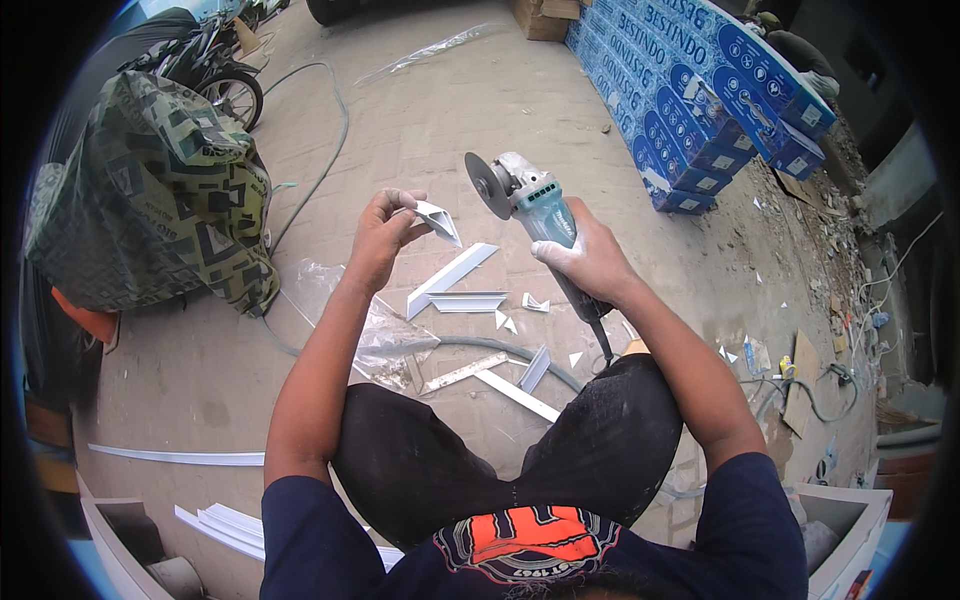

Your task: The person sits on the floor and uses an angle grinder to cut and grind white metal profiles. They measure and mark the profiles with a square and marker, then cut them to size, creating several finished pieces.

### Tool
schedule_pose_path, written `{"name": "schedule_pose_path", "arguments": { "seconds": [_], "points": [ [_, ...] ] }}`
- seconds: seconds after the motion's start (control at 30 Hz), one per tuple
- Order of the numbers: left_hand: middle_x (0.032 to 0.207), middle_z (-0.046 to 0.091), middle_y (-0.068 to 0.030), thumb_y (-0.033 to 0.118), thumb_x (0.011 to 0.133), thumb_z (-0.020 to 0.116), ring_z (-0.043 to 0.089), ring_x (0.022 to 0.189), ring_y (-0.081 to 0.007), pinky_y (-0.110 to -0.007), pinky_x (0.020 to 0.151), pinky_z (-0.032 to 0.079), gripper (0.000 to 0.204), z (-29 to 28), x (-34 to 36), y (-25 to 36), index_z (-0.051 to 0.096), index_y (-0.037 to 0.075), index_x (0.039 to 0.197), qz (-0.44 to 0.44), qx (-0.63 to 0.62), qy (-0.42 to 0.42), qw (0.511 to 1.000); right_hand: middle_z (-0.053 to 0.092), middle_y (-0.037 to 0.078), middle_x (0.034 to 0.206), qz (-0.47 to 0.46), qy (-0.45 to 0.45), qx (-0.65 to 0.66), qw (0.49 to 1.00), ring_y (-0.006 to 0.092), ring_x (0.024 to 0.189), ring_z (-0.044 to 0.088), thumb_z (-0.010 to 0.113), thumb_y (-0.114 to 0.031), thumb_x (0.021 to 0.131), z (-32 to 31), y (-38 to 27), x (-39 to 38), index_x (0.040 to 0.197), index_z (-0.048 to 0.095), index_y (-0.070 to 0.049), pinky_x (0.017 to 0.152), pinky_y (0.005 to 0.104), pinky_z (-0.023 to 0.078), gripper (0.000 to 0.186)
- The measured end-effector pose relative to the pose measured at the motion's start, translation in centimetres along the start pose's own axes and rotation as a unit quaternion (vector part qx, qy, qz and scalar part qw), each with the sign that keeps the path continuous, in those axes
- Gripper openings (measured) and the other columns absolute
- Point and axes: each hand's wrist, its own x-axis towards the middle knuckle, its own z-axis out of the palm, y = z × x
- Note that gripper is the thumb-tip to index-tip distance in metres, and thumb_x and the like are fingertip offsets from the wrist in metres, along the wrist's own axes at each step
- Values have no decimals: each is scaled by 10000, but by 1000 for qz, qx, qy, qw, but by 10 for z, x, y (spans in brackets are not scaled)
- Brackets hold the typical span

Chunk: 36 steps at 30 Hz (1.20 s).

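Note:
My left hand (388,232) pinches a short white trim offcut (436,222) with an angled, pointed end, raised in front of me. To its right, my right hand (590,250) is wrapped round the body of a teal angle grinder (545,212). The grinder's dark cutting disc (487,186) faces the offcut, with a gap between them. Whether the disc spins cannot be told. On the ground below lie mitred white trim pieces (452,280), a shorter trim length (467,302) and small triangular scraps (536,302).
Crumpled clear plastic (385,345) and a grey hose (490,343) lie near my knees. Long white strips (180,457) are at the left. A patterned cover (165,190) and a motorcycle (215,85) stand far left; blue boxes (665,110) are stacked far right. Rubble (830,270) lines the right edge.

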Motion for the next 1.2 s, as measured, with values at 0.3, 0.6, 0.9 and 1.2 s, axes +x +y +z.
{"name": "schedule_pose_path", "arguments": {
  "seconds": [0.3,0.6,0.9,1.2],
  "points": [
    [1301,643,-158,42,1076,596,697,1193,-247,-430,1064,640,147,6,0,-8,581,21,1221,-11,-4,14,1000,712,177,1105,-7,77,63,995,252,962,727,805,-357,882,-1,42,21,1389,564,26,878,396,573,680],
    [1200,649,-154,90,1082,633,722,1067,-238,-396,950,688,174,24,-2,-11,549,1,1206,-21,13,69,997,726,230,1200,19,41,143,989,322,1086,743,793,-408,868,2,45,20,1431,570,41,939,424,577,754],
    [1134,631,-215,69,995,686,738,1027,-295,-407,836,727,296,54,-14,-47,482,-20,1190,35,158,-76,984,670,176,1098,14,4,426,905,247,894,787,702,-306,982,15,38,30,1385,463,24,698,373,679,573],
    [1167,670,-179,56,1003,724,752,1047,-260,-372,837,725,316,125,-35,-9,586,-60,1263,-179,6,-114,977,680,187,1114,27,20,475,879,274,896,796,689,-298,991,12,41,27,1381,459,23,678,382,693,554]
  ]
}}
